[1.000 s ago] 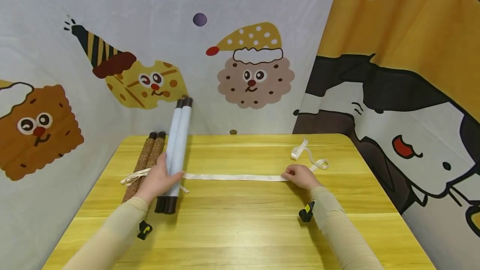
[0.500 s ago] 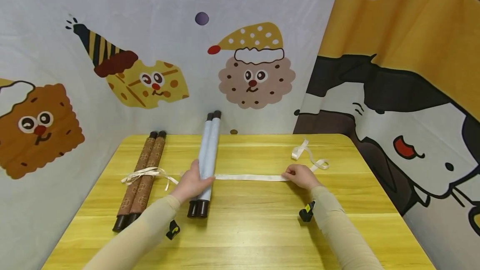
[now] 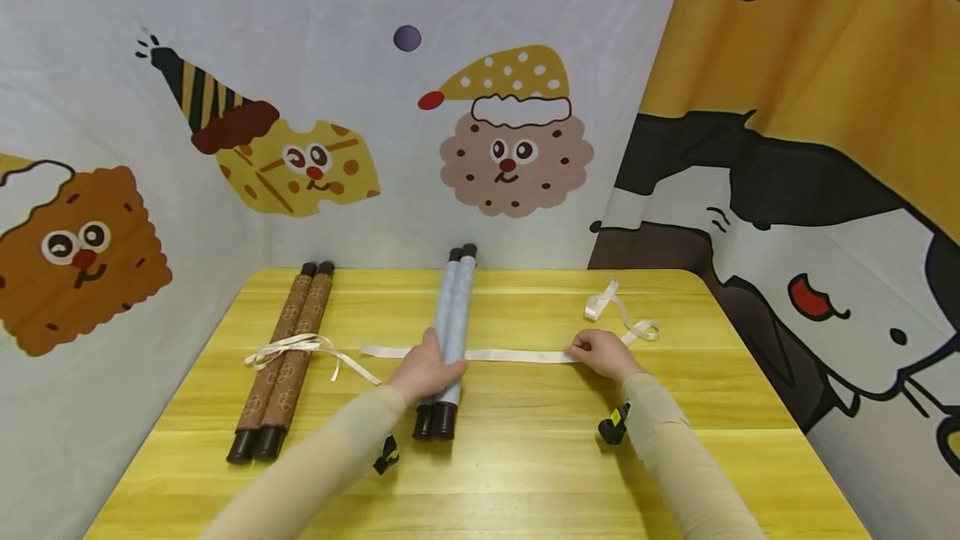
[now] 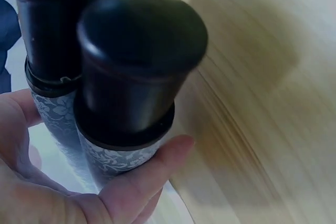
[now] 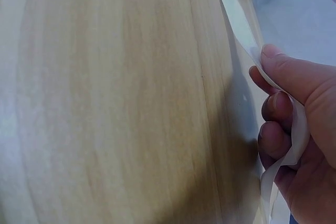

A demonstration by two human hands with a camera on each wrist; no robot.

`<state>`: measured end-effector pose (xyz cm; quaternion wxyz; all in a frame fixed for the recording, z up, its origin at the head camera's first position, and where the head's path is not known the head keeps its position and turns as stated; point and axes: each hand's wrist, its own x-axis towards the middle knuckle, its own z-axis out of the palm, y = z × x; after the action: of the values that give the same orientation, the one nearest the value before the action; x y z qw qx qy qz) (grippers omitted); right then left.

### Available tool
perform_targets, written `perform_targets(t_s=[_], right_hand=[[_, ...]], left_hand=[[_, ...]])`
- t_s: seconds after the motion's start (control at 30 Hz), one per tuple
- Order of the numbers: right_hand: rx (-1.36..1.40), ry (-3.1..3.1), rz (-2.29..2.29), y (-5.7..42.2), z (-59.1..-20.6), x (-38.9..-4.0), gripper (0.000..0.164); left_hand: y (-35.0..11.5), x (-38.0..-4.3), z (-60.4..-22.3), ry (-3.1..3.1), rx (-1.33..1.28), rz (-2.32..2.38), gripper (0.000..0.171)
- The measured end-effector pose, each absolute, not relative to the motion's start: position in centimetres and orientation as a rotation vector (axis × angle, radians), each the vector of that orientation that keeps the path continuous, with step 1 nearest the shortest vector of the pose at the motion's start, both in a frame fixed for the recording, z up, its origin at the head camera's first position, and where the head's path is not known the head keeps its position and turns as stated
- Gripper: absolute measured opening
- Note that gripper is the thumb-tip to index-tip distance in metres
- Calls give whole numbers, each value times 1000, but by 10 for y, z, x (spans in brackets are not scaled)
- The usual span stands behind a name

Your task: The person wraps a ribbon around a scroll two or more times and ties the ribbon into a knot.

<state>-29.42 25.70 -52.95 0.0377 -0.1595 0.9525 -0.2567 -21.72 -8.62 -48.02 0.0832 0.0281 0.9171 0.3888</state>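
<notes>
Near the middle of the table, my left hand (image 3: pixel 426 367) grips a light blue double-rolled scroll (image 3: pixel 457 307) with dark knobs at its ends. The left wrist view shows the thumb and fingers round its patterned rolls, just behind two dark knobs (image 4: pixel 142 40). A flat cream ribbon (image 3: pixel 517 356) stretches sideways across the table and passes behind the scroll; a free end shows left of it. To the right, my right hand (image 3: pixel 603 352) pinches the ribbon between thumb and fingers, and in the right wrist view the ribbon (image 5: pixel 239 22) runs through the palm.
A brown double-rolled scroll (image 3: pixel 288 365), tied with a cream ribbon bow (image 3: pixel 292 346), lies at the table's left. The ribbon's loose, curled tail (image 3: pixel 600 302) lies at the back right. A printed cloth (image 3: pixel 510 240) hangs behind the wooden table (image 3: pixel 495 473).
My left hand has carried the blue scroll from beside the brown one rightward along the ribbon, and its far end has come lower. My right hand has stayed in place, pinching the ribbon.
</notes>
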Motion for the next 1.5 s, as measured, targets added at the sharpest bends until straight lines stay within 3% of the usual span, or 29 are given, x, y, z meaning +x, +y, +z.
perform_targets(t_s=[0.73, 1.13, 1.5], right_hand=[[-503, 2931, -785, 259, -529, -293, 23], [-515, 2944, -771, 259, -532, -295, 24], [-504, 2944, -779, 259, -532, -295, 23]], left_hand=[[-44, -220, -482, 2766, 28, 881, 99], [-29, -225, -491, 2826, -34, 782, 111], [-32, -231, -487, 2863, 30, 562, 108]])
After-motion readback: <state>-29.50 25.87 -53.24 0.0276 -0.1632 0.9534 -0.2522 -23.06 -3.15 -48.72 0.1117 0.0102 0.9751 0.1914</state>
